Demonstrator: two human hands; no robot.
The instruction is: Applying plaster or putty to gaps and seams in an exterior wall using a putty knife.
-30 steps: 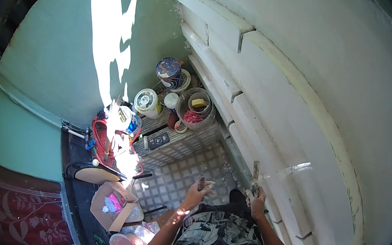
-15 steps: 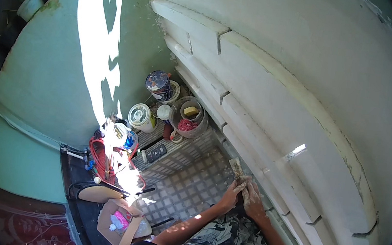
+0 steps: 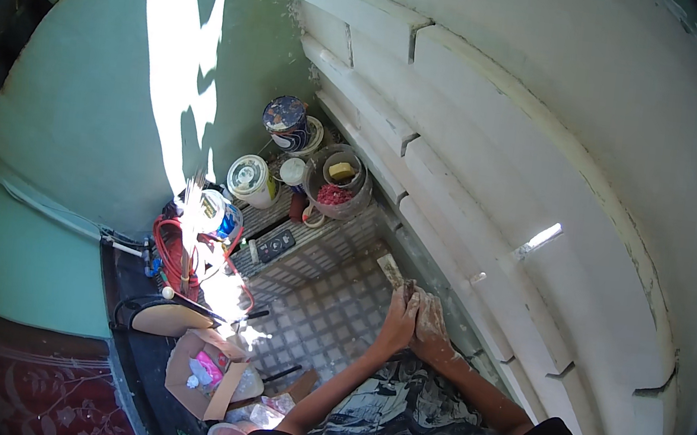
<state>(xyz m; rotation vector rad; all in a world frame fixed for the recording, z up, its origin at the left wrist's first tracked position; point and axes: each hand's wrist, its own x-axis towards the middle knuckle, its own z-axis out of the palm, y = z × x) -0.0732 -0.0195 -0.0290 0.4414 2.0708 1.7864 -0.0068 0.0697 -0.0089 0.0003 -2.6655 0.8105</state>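
Note:
My left hand (image 3: 398, 312) is wrapped round a small flat scraper (image 3: 390, 268), which looks like a putty knife. Its pale, smeared blade sticks out past the fingers, over the grid-patterned floor. Pressed close beside it is my right hand (image 3: 433, 322), its fingers bent and coated with whitish paste. Whatever lies between the two palms is hidden. Both hands are in front of my dark printed shirt, near the foot of the white ridged wall (image 3: 490, 200).
Against the far corner stand a dark paint can (image 3: 285, 118), a white-lidded bucket (image 3: 251, 178) and a grey bucket (image 3: 350, 202) holding a yellow sponge (image 3: 341, 171). To the left lie a coiled red hose (image 3: 169, 258) and an open cardboard box (image 3: 182, 380) with bags.
Both hands and the scraper have shifted left in the picture. The blade now points more to the upper left. The view has tilted slightly, showing more beside the cardboard box.

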